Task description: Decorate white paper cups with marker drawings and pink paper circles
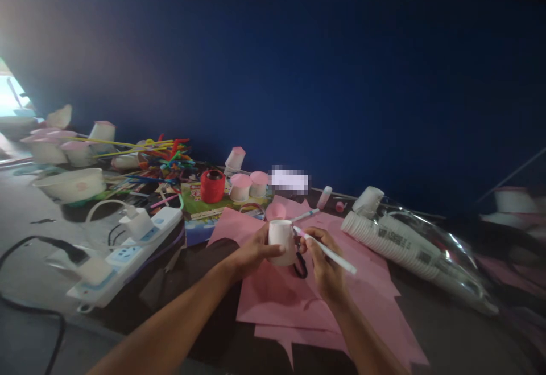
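My left hand [255, 251] is closed around a white paper cup [280, 238], its fingers on the left side and thumb across the front. The cup appears upside down, narrower end up. In my right hand [326, 264] is a white marker [330, 252] with a pink tip, which meets or nearly meets the cup's upper right edge. Pink paper sheets [294, 309] lie beneath both hands. Black scissor-like handles [301, 266] show partly behind the cup. Just beyond lies another white pen [305, 215] with a blue band, near a pink paper circle [275, 211].
Pink-topped cups [241, 186] and a red roll [212, 186] stand behind. A glue stick [325, 197] is farther right, near a bagged cup stack [396, 244]. At left are a power strip [128, 258], a white bowl [70, 186] and colourful pipe cleaners [170, 156]. A blue wall [273, 79] rises behind.
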Motion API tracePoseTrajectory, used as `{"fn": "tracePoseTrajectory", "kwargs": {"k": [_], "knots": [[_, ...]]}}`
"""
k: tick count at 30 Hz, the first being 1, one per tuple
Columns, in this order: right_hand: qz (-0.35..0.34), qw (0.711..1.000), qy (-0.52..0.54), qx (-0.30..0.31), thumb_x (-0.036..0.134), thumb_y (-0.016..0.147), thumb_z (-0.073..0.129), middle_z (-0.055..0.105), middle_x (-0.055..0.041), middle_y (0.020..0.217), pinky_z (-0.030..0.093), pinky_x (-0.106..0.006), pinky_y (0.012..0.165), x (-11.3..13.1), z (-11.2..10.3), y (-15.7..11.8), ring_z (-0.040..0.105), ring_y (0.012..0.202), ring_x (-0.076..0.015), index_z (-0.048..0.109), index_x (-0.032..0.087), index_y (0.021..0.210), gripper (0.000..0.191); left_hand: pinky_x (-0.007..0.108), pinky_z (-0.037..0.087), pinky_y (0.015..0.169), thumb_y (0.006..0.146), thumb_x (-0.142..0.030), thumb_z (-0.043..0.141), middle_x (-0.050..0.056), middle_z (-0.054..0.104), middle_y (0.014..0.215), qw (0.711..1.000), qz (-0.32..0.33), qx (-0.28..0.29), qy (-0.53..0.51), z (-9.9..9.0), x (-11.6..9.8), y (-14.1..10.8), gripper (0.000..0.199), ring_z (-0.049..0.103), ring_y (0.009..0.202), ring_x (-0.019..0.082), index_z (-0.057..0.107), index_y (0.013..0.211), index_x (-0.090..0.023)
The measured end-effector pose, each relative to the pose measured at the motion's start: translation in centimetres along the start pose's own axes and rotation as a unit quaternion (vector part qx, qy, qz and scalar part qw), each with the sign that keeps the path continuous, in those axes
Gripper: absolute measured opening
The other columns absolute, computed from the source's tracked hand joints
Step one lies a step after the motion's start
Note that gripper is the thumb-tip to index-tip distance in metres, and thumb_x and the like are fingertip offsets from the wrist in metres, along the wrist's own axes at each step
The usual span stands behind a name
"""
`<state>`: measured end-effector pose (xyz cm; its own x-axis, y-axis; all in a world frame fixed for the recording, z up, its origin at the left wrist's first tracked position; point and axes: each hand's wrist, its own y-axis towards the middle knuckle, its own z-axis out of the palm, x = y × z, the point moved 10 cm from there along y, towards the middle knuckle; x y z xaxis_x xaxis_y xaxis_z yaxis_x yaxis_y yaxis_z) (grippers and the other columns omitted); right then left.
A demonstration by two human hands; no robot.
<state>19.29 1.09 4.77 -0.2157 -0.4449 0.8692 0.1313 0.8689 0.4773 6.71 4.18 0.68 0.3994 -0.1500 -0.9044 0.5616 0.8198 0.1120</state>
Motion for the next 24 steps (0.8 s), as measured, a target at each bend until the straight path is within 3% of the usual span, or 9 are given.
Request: {"fn": "tracePoseTrajectory", "kwargs": {"k": [8, 15, 20, 24], "knots": [[0.038, 0.998, 0.051, -0.005, 0.035, 0.086, 0.052, 0.06, -0.0005, 0.073, 0.04, -0.023, 0.048, -1.1, 0.1, 0.0, 0.056, 0.059, -0.0133, 0.058, 0.02, 0.094, 0.019, 0.03, 0.045, 0.073, 0.065, -0.025, 0.073, 0.012, 0.062, 0.107, 1.0, -0.008, 0.023, -0.016, 0.5, -0.1, 0.0, 0.058, 0.058, 0.097, 0.026, 0.051, 0.119, -0.016], [0.069, 0.994, 0.08, 0.003, 0.034, 0.085, 0.052, 0.054, 0.0024, 0.06, 0.03, -0.02, 0.038, -1.6, 0.3, -0.3, 0.042, 0.043, -0.0083, 0.059, 0.018, 0.089, 0.018, 0.03, 0.045, 0.072, 0.064, -0.023, 0.073, 0.011, 0.064, 0.101, 0.999, -0.01, 0.0, -0.051, 0.1, -0.1, 0.0, 0.051, 0.06, 0.089, 0.024, 0.054, 0.111, -0.015], [0.049, 0.992, 0.12, -0.003, 0.034, 0.086, 0.051, 0.056, 0.0008, 0.067, 0.04, -0.023, 0.048, -1.0, 0.2, -0.3, 0.05, 0.054, -0.011, 0.058, 0.019, 0.092, 0.017, 0.031, 0.045, 0.074, 0.066, -0.021, 0.072, 0.012, 0.063, 0.104, 0.999, -0.001, 0.0, -0.054, -0.1, -0.3, 0.0, 0.048, 0.06, 0.089, 0.023, 0.055, 0.11, -0.015], [0.007, 0.997, 0.069, 0.043, 0.032, 0.088, 0.05, 0.057, -0.0002, 0.072, 0.044, -0.027, 0.06, 0.4, 0.7, -0.4, 0.054, 0.065, -0.014, 0.058, 0.02, 0.096, 0.017, 0.03, 0.045, 0.076, 0.067, -0.019, 0.07, 0.011, 0.063, 0.103, 0.999, 0.005, -0.003, -0.05, -0.3, -0.2, 0.1, 0.046, 0.059, 0.091, 0.023, 0.054, 0.11, -0.015]]}}
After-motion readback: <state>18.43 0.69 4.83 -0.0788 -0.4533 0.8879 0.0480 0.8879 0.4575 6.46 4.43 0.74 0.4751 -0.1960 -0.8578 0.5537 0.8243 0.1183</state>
